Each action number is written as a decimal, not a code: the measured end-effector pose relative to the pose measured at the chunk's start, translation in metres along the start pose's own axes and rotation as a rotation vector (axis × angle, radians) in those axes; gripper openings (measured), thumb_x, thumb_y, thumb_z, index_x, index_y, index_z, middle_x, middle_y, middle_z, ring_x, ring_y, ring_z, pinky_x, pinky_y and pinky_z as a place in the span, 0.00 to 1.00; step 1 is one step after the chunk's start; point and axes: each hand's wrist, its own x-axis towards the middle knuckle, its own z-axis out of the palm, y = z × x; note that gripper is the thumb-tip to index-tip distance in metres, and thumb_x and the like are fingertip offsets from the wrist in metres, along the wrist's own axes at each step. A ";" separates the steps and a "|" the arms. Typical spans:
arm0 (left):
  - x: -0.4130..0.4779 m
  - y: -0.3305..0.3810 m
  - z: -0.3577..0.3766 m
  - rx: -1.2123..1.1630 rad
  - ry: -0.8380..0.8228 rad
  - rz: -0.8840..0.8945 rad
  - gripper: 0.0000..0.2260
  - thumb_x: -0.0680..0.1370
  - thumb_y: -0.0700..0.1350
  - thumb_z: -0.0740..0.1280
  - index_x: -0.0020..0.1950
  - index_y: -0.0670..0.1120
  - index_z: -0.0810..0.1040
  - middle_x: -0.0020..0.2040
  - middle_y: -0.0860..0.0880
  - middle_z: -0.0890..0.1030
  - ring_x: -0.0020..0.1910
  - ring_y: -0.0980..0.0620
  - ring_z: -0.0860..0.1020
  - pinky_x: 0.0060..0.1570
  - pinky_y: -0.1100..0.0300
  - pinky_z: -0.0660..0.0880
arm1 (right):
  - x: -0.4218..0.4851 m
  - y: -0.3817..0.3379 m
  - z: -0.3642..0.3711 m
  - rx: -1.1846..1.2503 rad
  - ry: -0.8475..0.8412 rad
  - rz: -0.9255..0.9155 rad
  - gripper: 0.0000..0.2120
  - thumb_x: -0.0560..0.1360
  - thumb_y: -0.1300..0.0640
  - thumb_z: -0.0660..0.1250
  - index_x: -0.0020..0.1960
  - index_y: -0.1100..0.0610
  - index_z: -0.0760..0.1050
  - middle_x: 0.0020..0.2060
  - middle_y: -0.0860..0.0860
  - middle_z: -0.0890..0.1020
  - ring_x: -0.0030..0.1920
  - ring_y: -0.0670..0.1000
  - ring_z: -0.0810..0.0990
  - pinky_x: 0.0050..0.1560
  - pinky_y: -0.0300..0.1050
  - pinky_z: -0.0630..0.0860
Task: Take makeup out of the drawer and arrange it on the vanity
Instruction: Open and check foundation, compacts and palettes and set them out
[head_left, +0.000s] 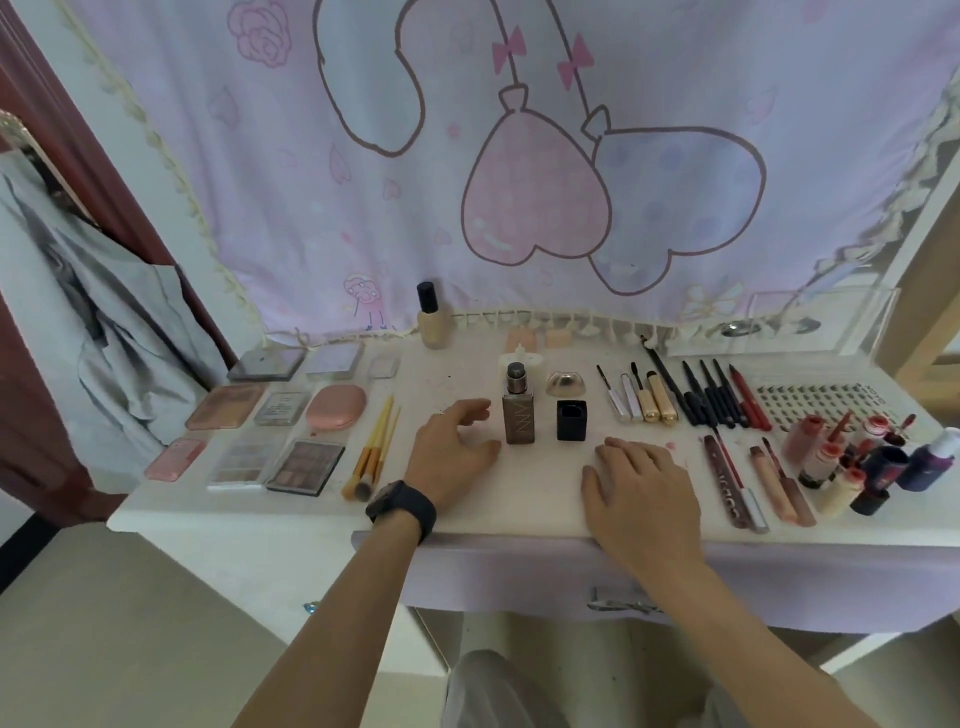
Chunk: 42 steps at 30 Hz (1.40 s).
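My left hand (453, 447), with a dark watch on the wrist, hovers over the white vanity top (545, 499), fingers loosely curled and holding nothing, just left of an upright brown foundation bottle (519, 413). My right hand (641, 486) lies flat on the vanity near its front edge, below a black square cap (571, 420). Eyeshadow palettes (305, 466) and compacts lie in rows at the left, with makeup brushes (375, 449) beside them. Mascaras and pencils (696, 397) are lined up at the right, with lip glosses and small bottles (841, 462) further right. The drawer (623, 587) below looks pushed in.
A pale foundation bottle (431, 317) stands at the back by the pink curtain (519, 156). A clear acrylic box (810, 325) sits at the back right. A false-lash card (815, 402) lies at the right. Grey clothing (93, 312) hangs at the left.
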 end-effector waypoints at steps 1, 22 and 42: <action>0.003 -0.002 -0.006 -0.007 0.029 0.006 0.19 0.76 0.45 0.73 0.66 0.53 0.76 0.55 0.59 0.79 0.56 0.59 0.75 0.61 0.60 0.72 | -0.001 -0.001 0.001 0.004 0.013 -0.002 0.24 0.77 0.46 0.56 0.58 0.60 0.83 0.56 0.55 0.85 0.58 0.57 0.81 0.58 0.53 0.78; 0.188 -0.008 0.000 0.112 0.456 -0.593 0.21 0.67 0.58 0.61 0.53 0.48 0.77 0.49 0.45 0.81 0.52 0.41 0.76 0.56 0.46 0.72 | 0.001 -0.002 0.016 0.093 0.082 -0.060 0.20 0.79 0.51 0.60 0.64 0.59 0.81 0.61 0.52 0.83 0.64 0.56 0.78 0.64 0.51 0.76; -0.021 0.054 -0.040 -0.528 0.496 -0.080 0.14 0.75 0.55 0.72 0.51 0.47 0.78 0.44 0.47 0.82 0.43 0.48 0.80 0.42 0.58 0.74 | 0.003 -0.008 -0.015 0.214 -0.158 0.033 0.18 0.81 0.54 0.62 0.68 0.58 0.78 0.66 0.51 0.80 0.69 0.53 0.71 0.70 0.45 0.67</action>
